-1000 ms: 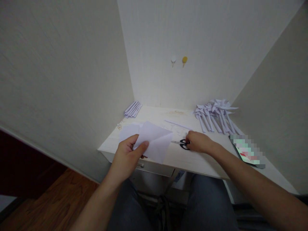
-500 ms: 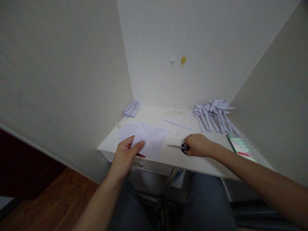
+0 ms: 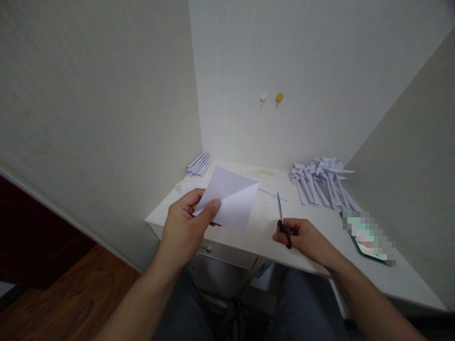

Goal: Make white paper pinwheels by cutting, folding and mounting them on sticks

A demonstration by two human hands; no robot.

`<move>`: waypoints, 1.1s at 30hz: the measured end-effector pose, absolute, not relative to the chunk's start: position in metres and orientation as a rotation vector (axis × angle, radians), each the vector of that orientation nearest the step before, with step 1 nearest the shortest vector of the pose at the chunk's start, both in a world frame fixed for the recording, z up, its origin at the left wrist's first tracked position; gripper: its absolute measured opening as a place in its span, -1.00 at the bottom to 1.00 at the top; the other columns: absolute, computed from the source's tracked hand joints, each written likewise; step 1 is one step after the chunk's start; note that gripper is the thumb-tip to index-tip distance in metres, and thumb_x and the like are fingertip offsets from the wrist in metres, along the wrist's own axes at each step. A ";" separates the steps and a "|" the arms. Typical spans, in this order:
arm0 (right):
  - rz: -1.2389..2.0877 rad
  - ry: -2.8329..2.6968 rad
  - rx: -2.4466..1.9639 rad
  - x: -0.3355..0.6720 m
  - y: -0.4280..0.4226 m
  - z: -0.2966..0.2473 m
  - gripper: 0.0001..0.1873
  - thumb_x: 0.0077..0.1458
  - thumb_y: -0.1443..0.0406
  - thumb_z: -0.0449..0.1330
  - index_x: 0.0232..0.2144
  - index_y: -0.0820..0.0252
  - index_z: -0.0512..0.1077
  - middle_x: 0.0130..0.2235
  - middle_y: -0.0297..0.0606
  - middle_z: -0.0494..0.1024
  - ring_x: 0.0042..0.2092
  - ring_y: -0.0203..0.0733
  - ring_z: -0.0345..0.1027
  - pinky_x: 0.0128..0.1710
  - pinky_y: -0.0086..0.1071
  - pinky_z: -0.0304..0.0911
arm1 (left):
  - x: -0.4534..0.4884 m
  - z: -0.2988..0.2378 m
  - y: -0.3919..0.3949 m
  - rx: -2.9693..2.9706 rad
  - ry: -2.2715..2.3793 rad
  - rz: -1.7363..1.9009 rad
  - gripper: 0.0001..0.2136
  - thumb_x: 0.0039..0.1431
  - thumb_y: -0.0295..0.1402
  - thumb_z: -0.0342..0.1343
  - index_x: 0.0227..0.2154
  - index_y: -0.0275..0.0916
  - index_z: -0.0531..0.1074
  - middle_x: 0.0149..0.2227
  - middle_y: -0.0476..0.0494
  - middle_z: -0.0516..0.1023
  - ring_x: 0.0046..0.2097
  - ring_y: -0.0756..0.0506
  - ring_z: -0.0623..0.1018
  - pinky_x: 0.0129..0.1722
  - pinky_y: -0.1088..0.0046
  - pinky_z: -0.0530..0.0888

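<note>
My left hand point(image 3: 188, 220) pinches a square sheet of white paper point(image 3: 231, 196) between thumb and fingers, raised above the desk. A diagonal crease crosses the sheet. To the right, my right hand point(image 3: 300, 234) is closed on a pair of scissors point(image 3: 283, 227) with black handles, the blades pointing up and away from me. Behind the sheet, a thin white paper stick point(image 3: 273, 193) lies on the desk, partly covered. More white paper point(image 3: 190, 189) shows on the desk beyond my left hand.
The white desk point(image 3: 249, 246) is boxed in by walls. Several rolled paper sticks point(image 3: 199, 164) lie at the back left, beside small pale bits point(image 3: 179, 187). Several paper pinwheels point(image 3: 320, 180) are piled at the back right. A phone point(image 3: 368, 239) lies nearer on the right.
My left hand has lifted the creased sheet off the desk. In my right hand the scissors have come up and turned, from pointing left to pointing upward. The view has shifted slightly.
</note>
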State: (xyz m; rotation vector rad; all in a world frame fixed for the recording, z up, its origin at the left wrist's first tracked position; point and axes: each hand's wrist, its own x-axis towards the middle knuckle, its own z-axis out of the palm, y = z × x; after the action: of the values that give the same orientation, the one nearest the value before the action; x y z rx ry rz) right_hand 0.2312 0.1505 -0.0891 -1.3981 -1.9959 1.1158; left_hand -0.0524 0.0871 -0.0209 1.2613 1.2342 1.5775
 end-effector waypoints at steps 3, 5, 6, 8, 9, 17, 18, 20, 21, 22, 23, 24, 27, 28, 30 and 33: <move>1.334 -1.799 -1.320 0.218 0.127 -0.088 -0.65 -0.16 0.14 0.43 -0.30 0.18 0.56 -0.48 -0.41 0.43 -0.44 -0.24 0.25 -0.42 -0.37 0.15 | -0.045 -0.009 0.093 1.314 1.243 1.668 -0.83 0.08 -0.26 0.33 -0.36 -0.27 0.58 -0.48 0.02 0.56 -0.46 -0.01 0.51 -0.50 0.54 0.50; 1.435 -1.721 -1.294 0.208 0.113 -0.084 -0.64 -0.19 0.17 0.45 -0.30 0.20 0.57 -0.42 -0.34 0.50 -0.40 -0.23 0.28 -0.40 -0.36 0.16 | -0.040 -0.004 0.096 1.319 1.232 1.702 -0.83 0.08 -0.27 0.32 -0.37 -0.27 0.57 -0.48 0.02 0.55 -0.48 -0.01 0.50 -0.53 0.54 0.50; 1.472 -1.694 -1.280 0.204 0.108 -0.081 -0.66 -0.21 0.16 0.46 -0.35 0.21 0.55 -0.42 -0.33 0.50 -0.40 -0.23 0.28 -0.40 -0.36 0.15 | -0.038 -0.002 0.096 1.315 1.224 1.714 -0.83 0.08 -0.27 0.32 -0.36 -0.27 0.56 -0.48 0.02 0.55 -0.48 -0.01 0.49 -0.54 0.53 0.51; 1.515 -1.668 -1.261 0.197 0.099 -0.074 -0.69 -0.19 0.14 0.45 -0.47 0.21 0.49 -0.49 -0.36 0.45 -0.44 -0.26 0.22 -0.43 -0.37 0.11 | -0.034 0.001 0.097 1.302 1.210 1.730 -0.83 0.09 -0.27 0.32 -0.34 -0.28 0.56 -0.45 0.00 0.56 -0.47 -0.01 0.49 -0.56 0.53 0.52; 1.539 -1.665 -1.247 0.194 0.095 -0.071 -0.68 -0.16 0.11 0.44 -0.51 0.20 0.45 -0.52 -0.38 0.41 -0.46 -0.27 0.18 -0.44 -0.38 0.07 | -0.033 0.002 0.096 1.293 1.207 1.737 -0.83 0.10 -0.28 0.31 -0.33 -0.28 0.56 -0.44 0.00 0.57 -0.46 -0.01 0.49 -0.56 0.53 0.52; 1.650 -1.726 -1.154 0.187 0.079 -0.060 -0.65 -0.06 0.09 0.45 -0.36 0.21 0.50 -0.43 -0.34 0.44 -0.39 -0.25 0.20 -0.41 -0.38 0.09 | -0.028 0.008 0.094 1.278 1.163 1.795 -0.84 0.10 -0.29 0.31 -0.33 -0.28 0.55 -0.43 -0.01 0.58 -0.48 0.01 0.47 -0.57 0.55 0.51; 1.630 -1.740 -1.160 0.187 0.079 -0.057 -0.64 -0.06 0.07 0.44 -0.39 0.21 0.49 -0.44 -0.35 0.42 -0.40 -0.25 0.18 -0.41 -0.38 0.08 | -0.028 0.009 0.094 1.281 1.153 1.802 -0.85 0.10 -0.30 0.31 -0.34 -0.27 0.55 -0.43 0.00 0.57 -0.48 0.01 0.47 -0.57 0.55 0.51; 1.556 -1.773 -1.191 0.188 0.078 -0.051 -0.59 -0.05 0.00 0.41 -0.46 0.21 0.44 -0.48 -0.35 0.38 -0.42 -0.25 0.14 -0.44 -0.38 0.06 | -0.026 0.011 0.093 1.296 1.147 1.809 -0.86 0.10 -0.30 0.30 -0.35 -0.27 0.55 -0.45 0.00 0.57 -0.49 0.01 0.47 -0.58 0.56 0.50; 1.508 -1.792 -1.212 0.189 0.078 -0.048 -0.57 -0.04 -0.02 0.39 -0.48 0.20 0.43 -0.49 -0.36 0.37 -0.43 -0.25 0.13 -0.44 -0.38 0.06 | -0.025 0.012 0.092 1.303 1.149 1.811 -0.87 0.10 -0.31 0.30 -0.35 -0.27 0.56 -0.46 0.01 0.56 -0.50 0.02 0.46 -0.58 0.56 0.49; 1.462 -1.809 -1.226 0.189 0.077 -0.046 -0.56 -0.04 -0.04 0.38 -0.49 0.20 0.41 -0.50 -0.35 0.36 -0.43 -0.25 0.12 -0.45 -0.38 0.06 | -0.024 0.013 0.091 1.309 1.151 1.816 -0.87 0.10 -0.31 0.30 -0.36 -0.27 0.55 -0.46 0.01 0.56 -0.50 0.02 0.46 -0.58 0.57 0.48; 1.426 -1.825 -1.233 0.189 0.076 -0.044 -0.55 -0.04 -0.05 0.38 -0.49 0.19 0.40 -0.50 -0.35 0.35 -0.42 -0.24 0.12 -0.45 -0.38 0.06 | -0.023 0.014 0.090 1.312 1.149 1.823 -0.88 0.10 -0.32 0.30 -0.37 -0.26 0.55 -0.47 0.02 0.55 -0.51 0.03 0.45 -0.59 0.58 0.47; 1.407 -1.839 -1.236 0.190 0.076 -0.042 -0.54 -0.04 -0.06 0.38 -0.49 0.19 0.39 -0.49 -0.35 0.35 -0.42 -0.24 0.12 -0.45 -0.38 0.06 | -0.022 0.014 0.090 1.312 1.146 1.830 -0.89 0.09 -0.33 0.30 -0.38 -0.26 0.55 -0.48 0.02 0.55 -0.52 0.03 0.45 -0.59 0.58 0.46; 1.405 -1.862 -1.233 0.188 0.073 -0.039 -0.52 -0.05 -0.08 0.37 -0.46 0.20 0.40 -0.48 -0.34 0.36 -0.41 -0.23 0.13 -0.43 -0.38 0.07 | -0.021 0.015 0.088 1.307 1.136 1.844 -0.91 0.09 -0.35 0.31 -0.38 -0.25 0.56 -0.49 0.03 0.55 -0.52 0.03 0.46 -0.59 0.58 0.46; 1.409 -1.868 -1.230 0.187 0.073 -0.038 -0.52 -0.04 -0.08 0.37 -0.45 0.20 0.41 -0.47 -0.33 0.37 -0.40 -0.23 0.15 -0.42 -0.37 0.08 | -0.021 0.014 0.088 1.307 1.133 1.844 -0.91 0.09 -0.35 0.31 -0.38 -0.25 0.56 -0.49 0.03 0.55 -0.51 0.03 0.46 -0.59 0.58 0.47; 1.420 -1.873 -1.218 0.185 0.072 -0.037 -0.53 -0.04 -0.08 0.37 -0.43 0.21 0.42 -0.44 -0.32 0.40 -0.38 -0.21 0.18 -0.39 -0.36 0.10 | -0.022 0.013 0.088 1.307 1.128 1.844 -0.93 0.10 -0.36 0.31 -0.39 -0.24 0.56 -0.50 0.04 0.55 -0.52 0.03 0.47 -0.59 0.59 0.47; 1.429 -1.865 -1.211 0.182 0.072 -0.036 -0.51 -0.04 -0.09 0.37 -0.44 0.20 0.40 -0.44 -0.33 0.37 -0.37 -0.21 0.16 -0.36 -0.35 0.11 | -0.023 0.012 0.088 1.309 1.123 1.837 -0.94 0.10 -0.38 0.30 -0.38 -0.24 0.57 -0.50 0.06 0.55 -0.52 0.04 0.47 -0.59 0.61 0.47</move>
State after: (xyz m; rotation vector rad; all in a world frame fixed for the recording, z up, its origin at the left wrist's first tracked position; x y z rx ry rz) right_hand 0.1823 0.0718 -0.0360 -1.2111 -1.8654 1.4291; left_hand -0.0227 0.0881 0.0116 1.3089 1.1234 1.8367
